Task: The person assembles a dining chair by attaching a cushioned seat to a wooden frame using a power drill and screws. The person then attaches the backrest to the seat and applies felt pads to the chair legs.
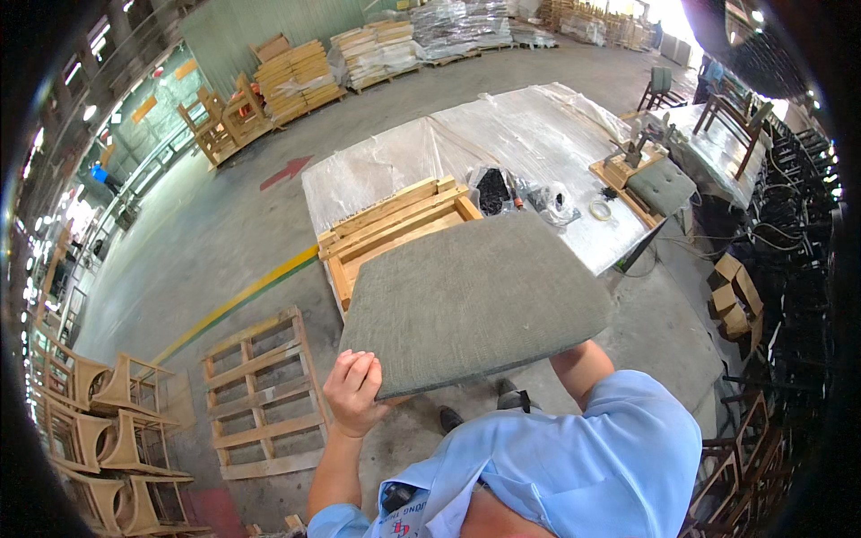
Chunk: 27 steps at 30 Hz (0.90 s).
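a big flat pad held up by the counter

a grey-green pad (475,300) is up in the air, between the person's blue shirt (592,439) and the counter (587,251). the left hand (356,392) pinches its near left corner, fingers curled over the top, likely so it won't slip. the right forearm (583,369) goes in under the near right edge, maybe to help carry the weight. the right hand is hidden there, so i cannot tell if it is spread or pinching. the cloth side faces up, perhaps so it stays clean.

the pad hides part of some wooden frames (404,215) on the counter. i cannot tell if they touch. thin clear plastic (489,134) covers much of the counter, maybe to keep off dirt. a tape roll (599,211) lies near its right side.

the room is big, with a grey floor (215,242) and a yellow line (240,299). a wooden pallet (265,394) is down on the left, beside pale chair frames (134,394). dark chairs (812,193) crowd the right.
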{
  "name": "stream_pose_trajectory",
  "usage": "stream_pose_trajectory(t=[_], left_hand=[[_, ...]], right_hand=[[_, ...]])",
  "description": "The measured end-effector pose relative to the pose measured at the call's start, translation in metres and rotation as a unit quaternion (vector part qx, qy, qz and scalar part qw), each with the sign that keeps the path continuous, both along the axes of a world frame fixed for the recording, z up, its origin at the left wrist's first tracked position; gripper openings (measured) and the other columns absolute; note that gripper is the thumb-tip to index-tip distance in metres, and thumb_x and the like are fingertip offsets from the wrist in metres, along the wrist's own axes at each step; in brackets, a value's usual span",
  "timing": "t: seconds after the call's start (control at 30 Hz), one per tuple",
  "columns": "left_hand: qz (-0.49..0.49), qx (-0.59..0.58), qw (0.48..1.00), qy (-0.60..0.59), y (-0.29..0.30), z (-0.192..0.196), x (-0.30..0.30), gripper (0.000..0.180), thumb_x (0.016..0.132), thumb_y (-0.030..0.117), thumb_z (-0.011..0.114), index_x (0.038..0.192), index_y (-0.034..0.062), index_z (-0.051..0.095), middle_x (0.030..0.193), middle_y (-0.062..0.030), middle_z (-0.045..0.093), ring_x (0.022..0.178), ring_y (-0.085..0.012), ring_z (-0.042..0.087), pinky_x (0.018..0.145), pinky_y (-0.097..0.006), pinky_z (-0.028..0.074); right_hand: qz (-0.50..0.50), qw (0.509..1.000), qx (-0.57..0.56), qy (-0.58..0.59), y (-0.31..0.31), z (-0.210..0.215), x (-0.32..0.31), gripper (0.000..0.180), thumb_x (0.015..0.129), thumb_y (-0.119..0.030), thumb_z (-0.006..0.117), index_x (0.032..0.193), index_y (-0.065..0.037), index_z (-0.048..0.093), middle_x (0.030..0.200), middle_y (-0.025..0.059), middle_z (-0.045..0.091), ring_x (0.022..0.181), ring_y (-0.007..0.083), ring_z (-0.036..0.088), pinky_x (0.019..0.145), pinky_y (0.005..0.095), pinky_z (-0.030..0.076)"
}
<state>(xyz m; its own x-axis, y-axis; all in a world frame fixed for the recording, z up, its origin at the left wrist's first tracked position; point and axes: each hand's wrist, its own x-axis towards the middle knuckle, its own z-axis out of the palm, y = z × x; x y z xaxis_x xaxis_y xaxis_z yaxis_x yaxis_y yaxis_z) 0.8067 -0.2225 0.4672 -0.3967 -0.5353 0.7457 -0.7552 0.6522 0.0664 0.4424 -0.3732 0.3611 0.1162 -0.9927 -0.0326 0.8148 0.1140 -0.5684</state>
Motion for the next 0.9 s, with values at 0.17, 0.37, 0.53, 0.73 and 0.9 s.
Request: stream_pose_trajectory(t=[0.17, 0.37, 0.53, 0.73, 0.9], left_hand=[[0.076, 0.043, 0.996, 0.000, -0.049, -0.035, -0.002, 0.040, 0.057, 0.002, 0.078, 0.096, -0.0008, 0.067, 0.102, -0.0113, 0.067, 0.093, -0.0319, 0.066, 0.077, -0.042, 0.058], [0.161, 0.091, 0.982, -0.047, -0.097, -0.083, -0.024, 0.050, 0.054, 0.001, 0.080, 0.102, 0.0007, 0.068, 0.107, -0.0116, 0.066, 0.102, -0.0347, 0.063, 0.085, -0.044, 0.056], [0.270, 0.180, 0.946, -0.026, -0.107, -0.111, -0.031, 0.065, 0.056, -0.003, 0.084, 0.117, 0.0072, 0.066, 0.125, -0.0132, 0.058, 0.119, -0.0376, 0.055, 0.095, -0.047, 0.053], [0.362, 0.226, 0.904, 0.043, -0.134, -0.161, -0.019, 0.084, 0.056, 0.002, 0.093, 0.133, 0.0150, 0.059, 0.143, -0.0150, 0.045, 0.132, -0.0418, 0.045, 0.108, -0.054, 0.046], [0.348, 0.328, 0.878, 0.005, -0.183, -0.198, -0.011, 0.109, 0.051, 0.020, 0.101, 0.145, 0.0225, 0.048, 0.158, -0.0130, 0.032, 0.148, -0.0423, 0.027, 0.120, -0.060, 0.031]], right_hand=[[0.029, 0.998, 0.026, 0.053, -0.102, -0.052, -0.005, 0.078, 0.101, -0.061, 0.048, 0.157, -0.009, 0.035, 0.154, 0.0138, 0.048, 0.138, 0.0358, 0.049, 0.111, 0.0580, 0.041], [0.173, 0.970, 0.169, -0.036, -0.126, -0.069, -0.043, 0.077, 0.102, -0.067, 0.042, 0.157, -0.013, 0.036, 0.155, 0.0114, 0.048, 0.137, 0.0351, 0.051, 0.105, 0.0601, 0.047], [0.208, 0.946, 0.192, 0.158, -0.101, -0.045, -0.077, 0.073, 0.099, -0.059, 0.058, 0.147, -0.006, 0.045, 0.138, 0.0142, 0.060, 0.112, 0.0293, 0.067, 0.078, 0.0484, 0.063], [-0.054, 0.838, 0.155, 0.520, -0.099, -0.102, -0.019, 0.070, 0.097, -0.040, 0.070, 0.143, 0.008, 0.047, 0.130, 0.0244, 0.061, 0.119, 0.0344, 0.062, 0.092, 0.0443, 0.056], [-0.255, 0.753, 0.052, 0.605, -0.169, -0.147, 0.009, 0.032, 0.100, -0.025, 0.064, 0.118, 0.002, 0.065, 0.119, 0.0191, 0.066, 0.114, 0.0373, 0.059, 0.101, 0.0442, 0.045]])
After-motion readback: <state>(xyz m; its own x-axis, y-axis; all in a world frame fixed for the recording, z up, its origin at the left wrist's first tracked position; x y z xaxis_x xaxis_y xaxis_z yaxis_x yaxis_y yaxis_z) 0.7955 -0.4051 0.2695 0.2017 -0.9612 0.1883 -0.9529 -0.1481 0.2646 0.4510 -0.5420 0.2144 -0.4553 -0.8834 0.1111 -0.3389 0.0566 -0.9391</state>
